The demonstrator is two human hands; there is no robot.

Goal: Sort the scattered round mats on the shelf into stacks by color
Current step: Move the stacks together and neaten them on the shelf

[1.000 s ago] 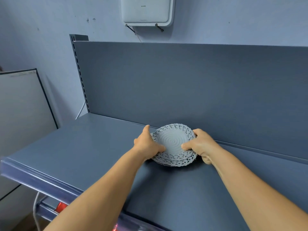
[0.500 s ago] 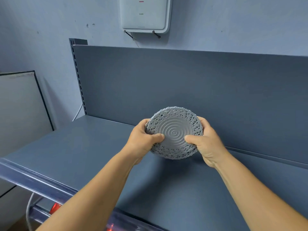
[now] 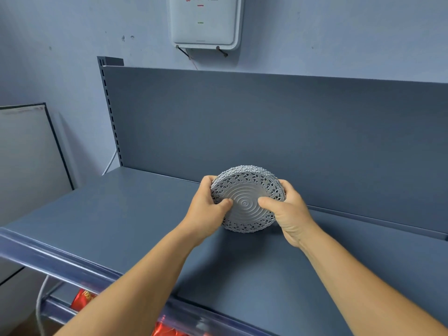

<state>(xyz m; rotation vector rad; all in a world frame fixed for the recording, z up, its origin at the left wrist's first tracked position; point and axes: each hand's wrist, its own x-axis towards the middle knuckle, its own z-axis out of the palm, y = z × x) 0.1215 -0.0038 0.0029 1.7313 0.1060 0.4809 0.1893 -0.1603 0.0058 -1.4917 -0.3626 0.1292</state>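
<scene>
Fingers (image 3: 269, 202) of both hands curl round grey mats (image 3: 244, 202) at mid-frame, left hand (image 3: 206, 209) and right hand (image 3: 288, 212) on opposite rims, stack tilted above shelf (image 3: 121, 214).

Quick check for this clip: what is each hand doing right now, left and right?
Left hand: closed, holding the left edge of the stack of grey round lace-edged mats.
Right hand: closed, holding the stack's right edge.

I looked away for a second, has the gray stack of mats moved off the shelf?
Yes. The gray stack of mats lay flat on the shelf before; now the left hand and right hand hold it tilted up, raised toward the back panel.
</scene>
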